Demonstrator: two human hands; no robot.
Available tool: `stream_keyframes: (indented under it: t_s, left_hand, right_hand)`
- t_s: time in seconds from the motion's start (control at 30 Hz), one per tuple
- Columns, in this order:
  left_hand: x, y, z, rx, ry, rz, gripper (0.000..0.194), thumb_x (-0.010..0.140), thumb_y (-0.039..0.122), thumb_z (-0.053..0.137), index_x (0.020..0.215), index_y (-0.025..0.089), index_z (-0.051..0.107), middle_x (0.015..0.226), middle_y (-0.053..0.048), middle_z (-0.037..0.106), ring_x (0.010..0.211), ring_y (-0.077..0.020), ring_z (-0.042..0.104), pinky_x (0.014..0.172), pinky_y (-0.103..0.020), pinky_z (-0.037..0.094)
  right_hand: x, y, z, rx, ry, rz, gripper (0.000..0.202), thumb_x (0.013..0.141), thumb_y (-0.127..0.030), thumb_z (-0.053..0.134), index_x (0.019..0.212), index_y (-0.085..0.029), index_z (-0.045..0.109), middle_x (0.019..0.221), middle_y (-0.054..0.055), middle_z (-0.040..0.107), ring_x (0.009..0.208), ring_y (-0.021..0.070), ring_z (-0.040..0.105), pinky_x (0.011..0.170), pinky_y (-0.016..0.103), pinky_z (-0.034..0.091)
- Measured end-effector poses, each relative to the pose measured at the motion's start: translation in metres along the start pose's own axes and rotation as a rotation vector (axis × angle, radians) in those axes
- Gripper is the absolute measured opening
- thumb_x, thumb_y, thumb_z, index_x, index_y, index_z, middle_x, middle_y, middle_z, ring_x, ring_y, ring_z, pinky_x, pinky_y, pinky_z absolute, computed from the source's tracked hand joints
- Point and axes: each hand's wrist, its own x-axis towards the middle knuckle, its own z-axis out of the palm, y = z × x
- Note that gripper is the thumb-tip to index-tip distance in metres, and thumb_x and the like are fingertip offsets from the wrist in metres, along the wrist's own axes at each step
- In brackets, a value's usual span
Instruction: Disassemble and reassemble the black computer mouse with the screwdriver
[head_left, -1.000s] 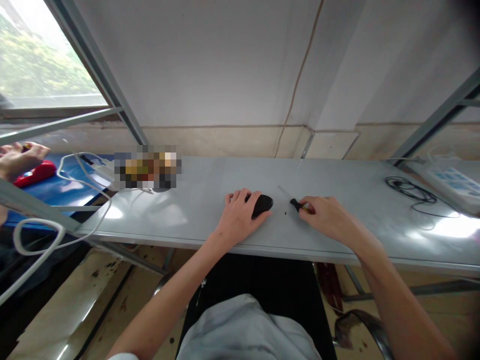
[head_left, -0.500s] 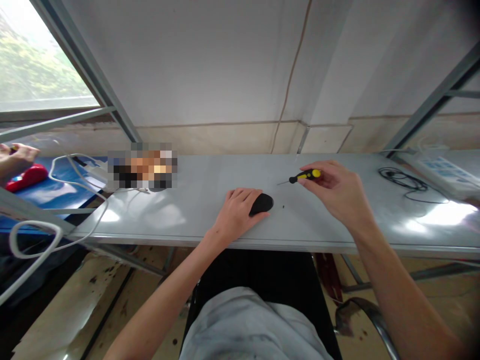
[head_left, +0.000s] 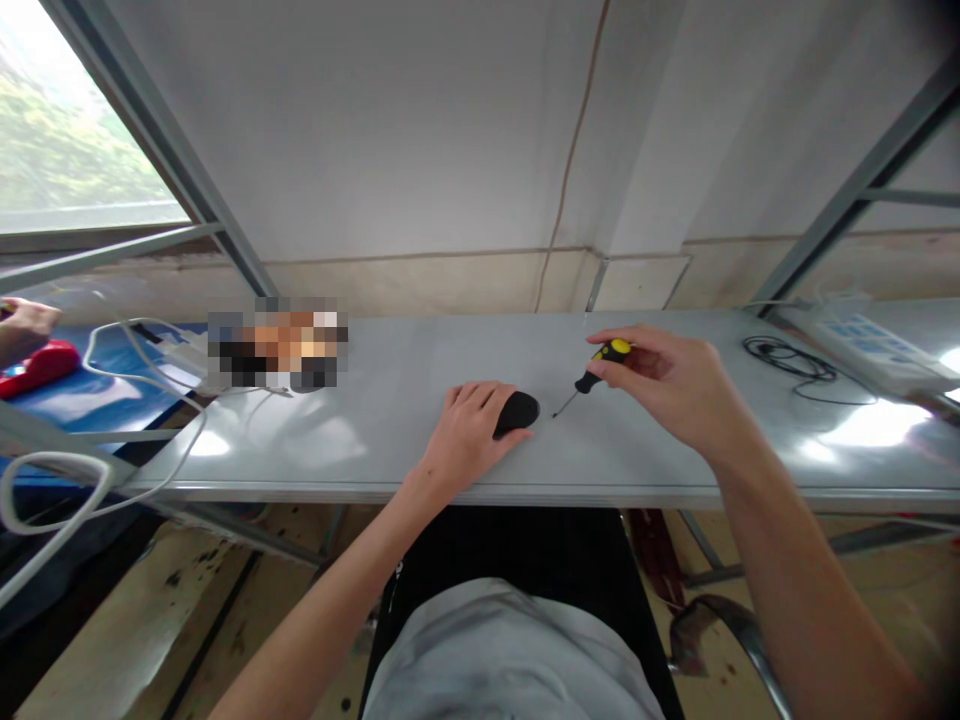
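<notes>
Head view: your left hand [head_left: 469, 425], half-curled round black mouse [head_left: 519, 412] near worktop's front edge [head_left: 570, 490]; right hand [head_left: 671, 385], pinching screwdriver [head_left: 588, 381].

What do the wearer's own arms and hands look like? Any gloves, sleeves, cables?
Left hand and right hand are both ungloved, with no rings, watch or cables visible. Forearms are bare as far as the frame shows; no sleeves in view. Also worn: light grey top, black legwear.
</notes>
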Motion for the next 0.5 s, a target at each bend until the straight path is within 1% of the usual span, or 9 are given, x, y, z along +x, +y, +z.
stream_keyframes:
  t_s: [0.1, 0.2, 0.33, 0.43, 0.5]
  left_hand:
    - [0.000, 0.001, -0.001, 0.022, -0.002, -0.001, 0.050, 0.098, 0.044, 0.080, 0.136, 0.020, 0.059, 0.132, -0.013, 0.071, 0.122, -0.0324, 0.066, 0.104, -0.048, 0.047]
    - [-0.001, 0.001, 0.000, 0.036, -0.007, 0.001, 0.048, 0.099, 0.044, 0.077, 0.137, 0.021, 0.058, 0.131, -0.013, 0.070, 0.121, -0.0326, 0.066, 0.103, -0.049, 0.047]
    - [-0.002, 0.003, 0.000, 0.028, -0.001, 0.008, 0.046, 0.101, 0.044, 0.074, 0.138, 0.022, 0.058, 0.131, -0.013, 0.069, 0.121, -0.0330, 0.065, 0.105, -0.050, 0.047]
    - [-0.003, 0.003, -0.001, -0.017, 0.036, 0.023, 0.044, 0.103, 0.044, 0.071, 0.137, 0.021, 0.058, 0.132, -0.014, 0.068, 0.123, -0.0328, 0.065, 0.107, -0.051, 0.047]
    - [-0.003, 0.001, -0.003, -0.058, 0.085, 0.027, 0.040, 0.104, 0.043, 0.069, 0.136, 0.020, 0.059, 0.132, -0.014, 0.068, 0.125, -0.0322, 0.064, 0.108, -0.050, 0.048]
  right_hand:
    - [0.001, -0.005, -0.001, 0.040, 0.032, 0.005, 0.034, 0.088, -0.049, 0.083, 0.113, -0.027, 0.083, 0.096, 0.004, 0.080, 0.080, 0.0226, 0.075, 0.077, 0.038, 0.062]
    - [0.000, -0.015, -0.004, 0.113, 0.088, 0.021, 0.030, 0.086, -0.045, 0.085, 0.110, -0.027, 0.083, 0.096, 0.004, 0.079, 0.081, 0.0211, 0.074, 0.079, 0.037, 0.063]
    - [-0.004, -0.026, -0.005, 0.186, 0.173, 0.020, 0.026, 0.086, -0.042, 0.087, 0.108, -0.029, 0.084, 0.093, 0.002, 0.077, 0.075, 0.0184, 0.072, 0.072, 0.034, 0.064]
    - [-0.007, -0.030, -0.002, 0.251, 0.233, -0.011, 0.026, 0.085, -0.041, 0.089, 0.107, -0.029, 0.084, 0.094, 0.002, 0.076, 0.077, 0.0188, 0.072, 0.071, 0.034, 0.066]
    - [-0.008, -0.033, 0.002, 0.290, 0.231, -0.034, 0.026, 0.085, -0.039, 0.090, 0.108, -0.028, 0.083, 0.095, 0.002, 0.076, 0.078, 0.0186, 0.072, 0.071, 0.034, 0.066]
